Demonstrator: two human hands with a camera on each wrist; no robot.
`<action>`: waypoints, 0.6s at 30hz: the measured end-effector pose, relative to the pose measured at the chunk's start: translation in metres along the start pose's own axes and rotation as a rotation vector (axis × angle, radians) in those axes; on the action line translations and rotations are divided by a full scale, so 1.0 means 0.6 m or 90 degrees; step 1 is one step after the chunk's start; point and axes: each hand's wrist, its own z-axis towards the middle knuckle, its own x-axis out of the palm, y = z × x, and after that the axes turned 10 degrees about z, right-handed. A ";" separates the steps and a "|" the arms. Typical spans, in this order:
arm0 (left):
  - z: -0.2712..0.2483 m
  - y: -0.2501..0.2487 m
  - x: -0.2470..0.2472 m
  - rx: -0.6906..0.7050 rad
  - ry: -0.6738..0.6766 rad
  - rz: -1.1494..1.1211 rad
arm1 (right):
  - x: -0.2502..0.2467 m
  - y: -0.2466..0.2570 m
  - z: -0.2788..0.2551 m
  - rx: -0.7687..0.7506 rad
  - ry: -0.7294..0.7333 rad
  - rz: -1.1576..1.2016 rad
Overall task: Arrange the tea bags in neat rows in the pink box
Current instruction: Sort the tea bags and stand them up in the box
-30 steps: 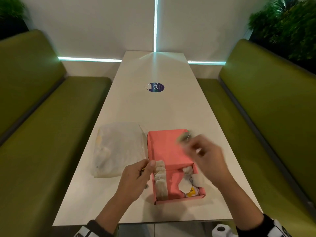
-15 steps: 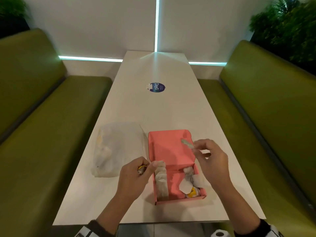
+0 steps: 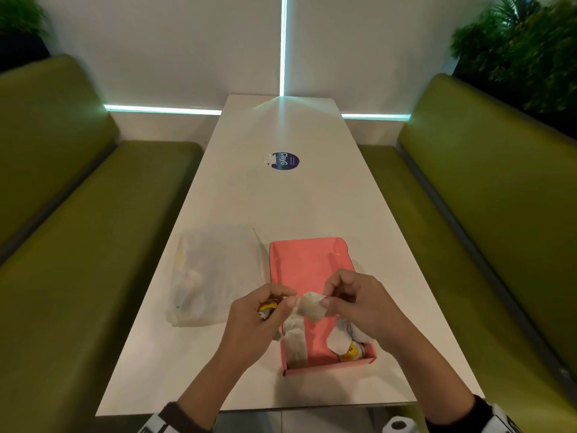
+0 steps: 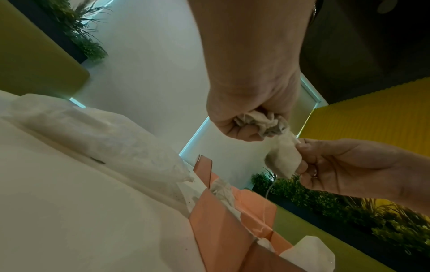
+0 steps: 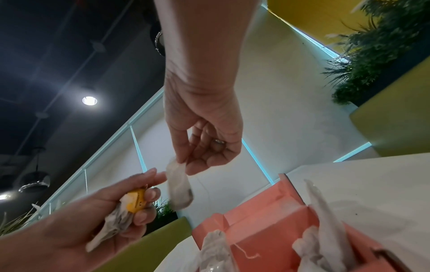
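Note:
The pink box [image 3: 331, 365] lies open near the table's front edge, its lid [image 3: 306, 264] flat behind it. A row of tea bags [image 3: 295, 342] stands along its left wall, and loose tea bags [image 3: 338, 342] lie at its right end. Above the box my right hand [image 3: 324, 300] pinches one tea bag [image 3: 310, 309] [image 5: 178, 184]. My left hand [image 3: 288, 303] touches that bag with thumb and forefinger. Its other fingers grip a crumpled bunch of tea bags [image 4: 258, 120] with a yellow tag [image 5: 136, 200]. A string [image 4: 267, 195] hangs from the pinched bag towards the box [image 4: 221, 230].
A translucent plastic bag [image 3: 212, 276] lies left of the box. A round blue sticker [image 3: 284, 160] is on the white table [image 3: 281, 207] further back. Green benches [image 3: 78, 245] run along both sides. A small white roll [image 3: 399, 425] shows below the table's front edge.
My right hand has come down and left from over the lid to meet the left hand. The left hand has lifted off the row in the box. One tea bag now hangs between both hands.

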 end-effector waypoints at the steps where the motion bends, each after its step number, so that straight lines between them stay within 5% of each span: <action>1: 0.000 -0.002 0.001 0.001 0.017 -0.004 | 0.000 0.001 -0.001 -0.003 -0.001 0.005; 8: 0.005 0.013 0.012 0.116 0.032 0.121 | 0.008 0.004 -0.009 0.005 0.037 0.010; 13: 0.005 0.011 0.011 0.121 0.047 0.103 | -0.007 0.002 -0.007 0.000 0.014 -0.003; 18: 0.003 0.005 0.009 0.064 0.097 0.056 | -0.016 0.003 -0.002 -0.032 0.206 -0.058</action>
